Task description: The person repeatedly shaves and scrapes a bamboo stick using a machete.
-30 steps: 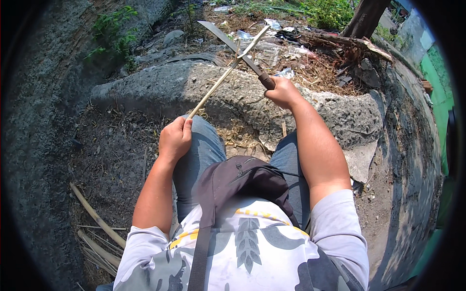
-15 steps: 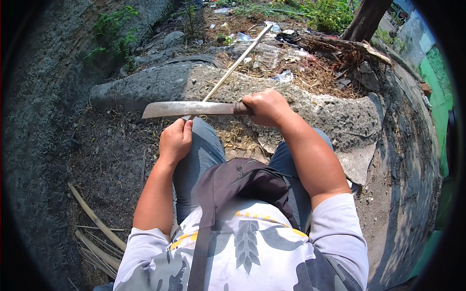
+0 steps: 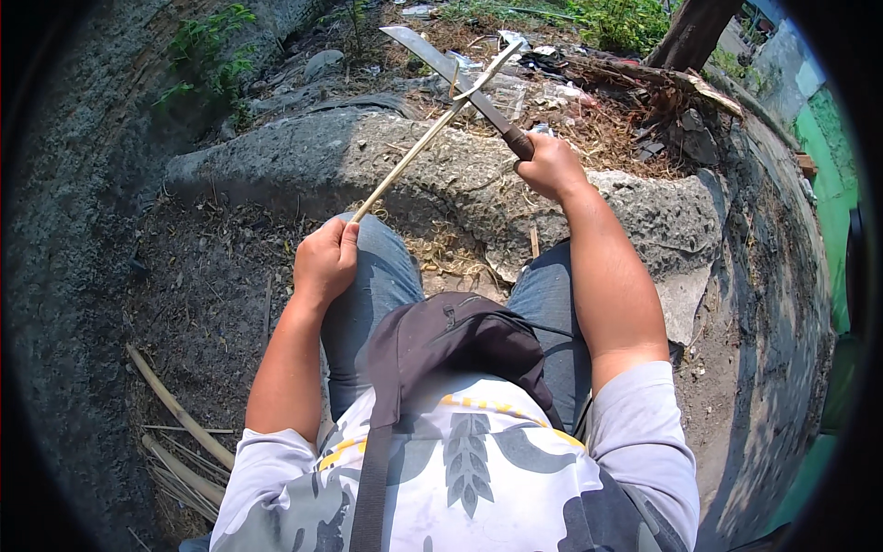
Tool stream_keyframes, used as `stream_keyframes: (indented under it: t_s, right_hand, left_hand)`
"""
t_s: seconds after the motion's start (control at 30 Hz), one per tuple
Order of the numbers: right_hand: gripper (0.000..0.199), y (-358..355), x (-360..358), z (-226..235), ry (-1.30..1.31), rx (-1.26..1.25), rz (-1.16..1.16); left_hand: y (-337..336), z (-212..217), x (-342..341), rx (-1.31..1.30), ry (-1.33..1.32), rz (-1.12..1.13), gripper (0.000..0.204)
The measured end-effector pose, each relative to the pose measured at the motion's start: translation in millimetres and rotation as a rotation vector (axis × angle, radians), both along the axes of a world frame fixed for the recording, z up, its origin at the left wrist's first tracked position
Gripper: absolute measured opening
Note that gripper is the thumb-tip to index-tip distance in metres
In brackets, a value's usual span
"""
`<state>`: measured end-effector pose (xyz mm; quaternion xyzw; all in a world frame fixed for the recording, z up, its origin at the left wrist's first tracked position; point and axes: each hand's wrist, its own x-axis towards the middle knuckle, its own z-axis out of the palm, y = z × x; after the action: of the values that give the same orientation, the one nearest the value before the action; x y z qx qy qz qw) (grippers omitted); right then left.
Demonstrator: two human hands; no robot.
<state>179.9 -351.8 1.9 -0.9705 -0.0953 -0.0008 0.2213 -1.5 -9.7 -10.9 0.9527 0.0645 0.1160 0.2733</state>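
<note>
Above my left knee, my left hand (image 3: 325, 262) is closed around the near end of a thin pale wooden stick (image 3: 411, 158). The stick slants away from me to the upper right. My right hand (image 3: 550, 167) grips the dark handle of a machete (image 3: 497, 118), farther out and to the right. Its broad grey blade points to the upper left and crosses the stick near the far end. Where they cross, a thin curled shaving (image 3: 453, 81) stands out from the stick. The stick's far part looks bent or partly split there.
A rough concrete slab (image 3: 635, 216) runs across beyond my knees. Behind it lie dry plant scraps and litter, with a tree trunk (image 3: 696, 35) at the upper right. Several long pale sticks (image 3: 179, 412) rest on the ground at left. A dark bag (image 3: 460, 345) sits on my lap.
The machete has slid from near my left hand out along the stick, its blade now angled to the upper left. My right hand moved away and right. A curled shaving has appeared.
</note>
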Motion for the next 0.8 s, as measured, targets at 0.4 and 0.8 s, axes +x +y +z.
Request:
stream_keyframes:
  t_s: [0.4, 0.8]
  right_hand:
    - [0.029, 27, -24, 17, 0.303, -0.090, 0.347]
    - [0.029, 3, 15, -20, 0.121, 0.018, -0.160]
  left_hand:
    - [1, 4, 6, 0.081, 0.047, -0.008, 0.037]
    - [-2, 8, 6, 0.084, 0.032, -0.082, 0.036]
